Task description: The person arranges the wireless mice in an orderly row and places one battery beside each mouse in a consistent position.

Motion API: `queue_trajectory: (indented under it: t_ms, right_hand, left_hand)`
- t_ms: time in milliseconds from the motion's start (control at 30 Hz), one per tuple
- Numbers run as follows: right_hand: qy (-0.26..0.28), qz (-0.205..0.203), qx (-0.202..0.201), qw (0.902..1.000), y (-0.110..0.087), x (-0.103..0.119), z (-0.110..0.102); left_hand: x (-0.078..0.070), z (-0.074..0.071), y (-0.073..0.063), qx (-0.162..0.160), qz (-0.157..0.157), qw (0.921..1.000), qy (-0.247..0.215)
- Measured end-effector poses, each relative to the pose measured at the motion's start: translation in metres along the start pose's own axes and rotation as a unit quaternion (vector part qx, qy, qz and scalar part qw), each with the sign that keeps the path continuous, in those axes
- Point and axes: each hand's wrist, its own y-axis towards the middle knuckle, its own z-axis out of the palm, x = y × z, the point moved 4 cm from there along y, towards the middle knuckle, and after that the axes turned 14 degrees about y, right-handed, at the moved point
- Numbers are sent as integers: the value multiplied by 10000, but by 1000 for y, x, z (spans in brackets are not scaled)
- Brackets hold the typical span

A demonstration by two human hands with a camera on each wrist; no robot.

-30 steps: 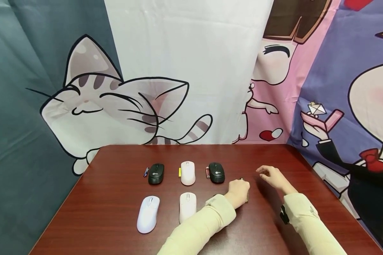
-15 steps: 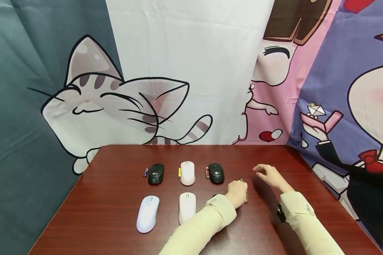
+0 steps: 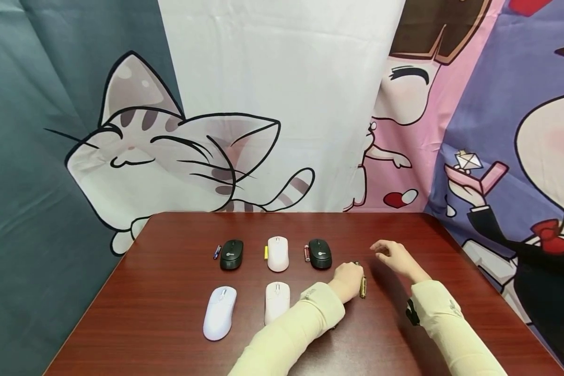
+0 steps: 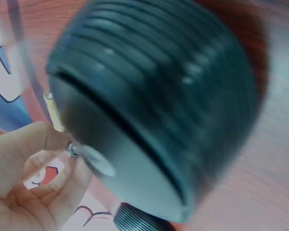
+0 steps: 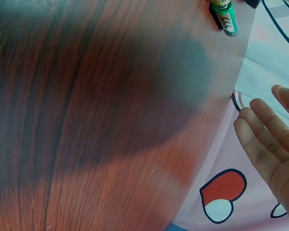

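Note:
In the head view my left hand [image 3: 348, 281] reaches over the right half of the table, pinching a small green battery [image 3: 356, 263] between thumb and fingers. The left wrist view shows the metal end of that battery [image 4: 72, 149] at the fingertips. A gold battery [image 3: 363, 288] lies just right of the hand. Close to the left wrist camera looms a ridged black mouse [image 4: 154, 106], mostly hidden under the forearm in the head view. My right hand [image 3: 396, 257] hovers to the right with relaxed fingers, holding nothing. The green battery [image 5: 227, 21] also appears in the right wrist view.
Across the back of the table [image 3: 169, 292] stand a black mouse [image 3: 232, 255] beside a blue battery [image 3: 217, 252], a white mouse [image 3: 278, 254] beside a yellow item [image 3: 266, 253], and another black mouse [image 3: 320, 254] beside a red battery [image 3: 307, 253]. Two white mice [image 3: 220, 313] [image 3: 277, 302] lie nearer.
My left hand has shifted slightly left, so the gold battery beside it shows more fully. The right hand has drifted a little left. The mice have stayed put.

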Motion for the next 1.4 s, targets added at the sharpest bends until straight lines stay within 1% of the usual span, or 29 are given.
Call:
queue_trajectory:
  t_ms: [167,300,433,633,700,900,1067,1200,1300,1400]
  right_hand:
    - [23,-37,19,10000,2,2,7]
    - [20,-129,10,9999,3,6,12]
    - [16,-195,16,9998,6,12,16]
    - [20,-245,65,9997,11,23,25]
    - [18,-306,52,9995,14,27,28]
    - [-20,-431,9,9991,22,40,35]
    - [90,-455,168,9988,29,54,44]
    - [185,-495,271,9982,33,66,54]
    - [200,-537,132,9983,36,75,60]
    - [185,-599,-152,9979,39,84,67]
  left_hand:
    - [11,6,-6,-112,183,9998,-35]
    - [20,5,-9,-266,221,9994,-61]
    - [34,0,-12,-334,199,9988,-303]
    - [58,-2,-16,-240,236,9962,-803]
    - [66,0,-17,-194,194,9951,-947]
    - [86,4,-21,-208,-14,9906,-1355]
    - [97,7,-27,-131,-36,9850,-1718]
    - [104,9,-33,-109,-144,9821,-1876]
    - [108,9,-37,-164,-175,9822,-1861]
    - [114,8,-42,-276,-133,9810,-1917]
